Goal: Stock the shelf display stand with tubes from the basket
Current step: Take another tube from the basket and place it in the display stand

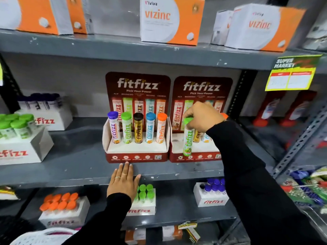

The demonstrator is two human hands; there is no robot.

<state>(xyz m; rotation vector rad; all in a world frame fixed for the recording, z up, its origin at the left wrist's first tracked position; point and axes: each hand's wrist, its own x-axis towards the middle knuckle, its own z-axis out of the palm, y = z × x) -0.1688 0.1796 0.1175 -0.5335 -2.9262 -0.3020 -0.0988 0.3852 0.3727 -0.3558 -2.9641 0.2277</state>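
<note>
Two red fitfizz display stands sit side by side on the middle shelf. The left stand [136,157] holds several upright tubes with purple, green, black, blue and orange caps. My right hand [203,117] grips the cap of a green-capped tube [188,138], which hangs upright over the front left of the right stand [194,157]. Behind that tube, a gold tube and a light blue tube stand in the right stand, partly hidden by my hand. My left hand [123,183] lies flat, fingers spread, on the shelf edge below the left stand. A white basket [46,236] shows at the bottom left.
White fitfizz boxes with green-capped and purple-capped tubes [23,131] stand at the left of the same shelf. The shelf below carries boxes of orange-capped [62,206], green-capped [145,193] and purple-capped tubes [215,188]. Orange and white Vizinc boxes [169,20] line the top shelf.
</note>
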